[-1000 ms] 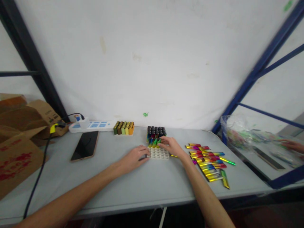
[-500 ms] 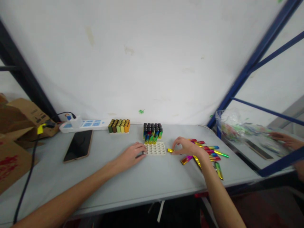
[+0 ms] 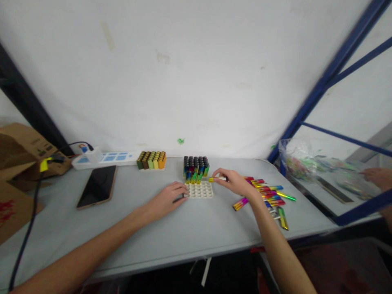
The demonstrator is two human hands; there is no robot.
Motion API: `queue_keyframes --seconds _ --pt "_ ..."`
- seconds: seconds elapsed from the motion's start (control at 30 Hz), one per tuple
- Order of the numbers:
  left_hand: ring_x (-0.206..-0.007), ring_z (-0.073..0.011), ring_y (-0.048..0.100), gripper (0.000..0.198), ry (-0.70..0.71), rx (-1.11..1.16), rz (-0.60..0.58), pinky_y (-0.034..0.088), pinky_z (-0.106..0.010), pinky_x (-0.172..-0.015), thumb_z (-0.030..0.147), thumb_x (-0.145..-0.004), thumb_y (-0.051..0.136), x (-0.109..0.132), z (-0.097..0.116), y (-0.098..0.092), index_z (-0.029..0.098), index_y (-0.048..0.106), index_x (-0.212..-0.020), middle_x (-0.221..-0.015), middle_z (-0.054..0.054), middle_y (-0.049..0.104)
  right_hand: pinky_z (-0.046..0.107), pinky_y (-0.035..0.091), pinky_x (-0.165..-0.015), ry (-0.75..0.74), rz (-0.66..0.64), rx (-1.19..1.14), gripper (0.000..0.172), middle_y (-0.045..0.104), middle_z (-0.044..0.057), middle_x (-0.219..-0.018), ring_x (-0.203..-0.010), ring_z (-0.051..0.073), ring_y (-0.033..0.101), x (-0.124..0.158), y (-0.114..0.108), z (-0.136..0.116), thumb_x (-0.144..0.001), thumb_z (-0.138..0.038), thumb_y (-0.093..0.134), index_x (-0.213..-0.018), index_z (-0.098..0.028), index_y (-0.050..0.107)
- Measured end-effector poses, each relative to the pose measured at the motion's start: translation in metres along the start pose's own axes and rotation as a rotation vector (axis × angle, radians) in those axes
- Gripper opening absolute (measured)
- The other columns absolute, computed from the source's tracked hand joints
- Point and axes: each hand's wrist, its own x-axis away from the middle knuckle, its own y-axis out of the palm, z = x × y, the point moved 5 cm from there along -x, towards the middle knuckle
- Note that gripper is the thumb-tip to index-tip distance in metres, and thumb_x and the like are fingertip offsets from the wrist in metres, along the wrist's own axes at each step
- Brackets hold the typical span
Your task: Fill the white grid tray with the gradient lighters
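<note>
My left hand (image 3: 171,197) grips the left edge of a white tray (image 3: 200,191) with rows of round holes. Upright lighters with dark tops (image 3: 196,165) fill its back rows, and a few yellow-green ones (image 3: 193,177) stand in front of them. Between the thumb and fingers of my right hand (image 3: 230,180) is a slim gold lighter (image 3: 212,179), held lying sideways. It is just above and to the right of the tray, apart from it. Shiny multicoloured lighters (image 3: 272,196) lie in a loose pile beneath and beyond my right forearm.
A second block of green, brown and orange lighters (image 3: 152,160) stands near the wall. On the left are a phone (image 3: 98,187), a power strip (image 3: 119,157) and a cardboard box (image 3: 18,196). At right are a blue metal frame (image 3: 306,108), a plastic bag (image 3: 297,159) and another person's hand (image 3: 376,176).
My right hand has lifted the gold lighter off the table and moved left and up, nearer the tray. My left hand stays at the tray's edge. The view has shifted slightly.
</note>
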Motion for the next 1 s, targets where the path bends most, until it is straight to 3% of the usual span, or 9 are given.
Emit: queue_keyframes --seconds 0.23,0.43,0.63,0.83,1.0 --pt "-0.111 -0.0208 0.059 0.011 0.001 -0.016 0.001 0.048 -0.037 -0.102 0.021 -0.098 0.057 0.000 0.001 0.000 0.021 0.065 -0.105 -0.114 -0.006 0.066 0.024 0.044 -0.062 -0.028 0.032 -0.149 0.021 0.065 -0.001 -0.070 -0.063 0.013 0.057 -0.035 0.029 0.007 -0.086 -0.036 0.072 -0.091 -0.016 0.068" --pt "-0.111 -0.0214 0.059 0.011 0.010 -0.020 -0.007 0.048 -0.038 -0.102 0.020 -0.098 0.057 0.001 -0.001 0.000 0.020 0.065 -0.106 -0.113 -0.007 0.066 0.023 0.049 -0.067 -0.095 0.112 -0.113 0.020 0.067 0.004 -0.090 -0.074 0.013 0.063 -0.031 0.042 0.009 -0.090 -0.037 0.068 -0.087 -0.017 0.067" --pt "-0.111 -0.0208 0.059 0.011 0.009 -0.028 0.000 0.048 -0.037 -0.102 0.020 -0.098 0.057 0.000 -0.004 0.002 0.020 0.065 -0.107 -0.114 -0.006 0.066 0.024 0.050 -0.072 -0.085 0.083 -0.102 0.016 0.073 0.003 -0.083 -0.076 0.016 0.068 -0.029 0.047 0.013 -0.093 -0.032 0.066 -0.086 -0.017 0.067" --pt "-0.110 -0.0211 0.060 0.012 -0.001 -0.030 -0.020 0.048 -0.038 -0.103 0.021 -0.098 0.058 0.000 -0.003 0.001 0.020 0.066 -0.107 -0.114 -0.007 0.066 0.027 0.051 -0.078 -0.056 0.042 -0.028 0.016 0.077 0.005 -0.092 -0.084 0.019 0.070 -0.026 0.043 0.018 -0.089 -0.033 0.070 -0.093 -0.018 0.073" --pt "-0.109 -0.0209 0.061 0.012 0.001 -0.019 -0.008 0.048 -0.037 -0.102 0.022 -0.098 0.057 -0.001 -0.002 0.000 0.020 0.066 -0.106 -0.113 -0.007 0.067 0.029 0.054 -0.080 0.023 0.037 -0.103 0.025 0.076 0.006 -0.101 -0.090 0.019 0.071 -0.003 0.015 0.028 -0.090 -0.038 0.068 -0.103 -0.019 0.074"
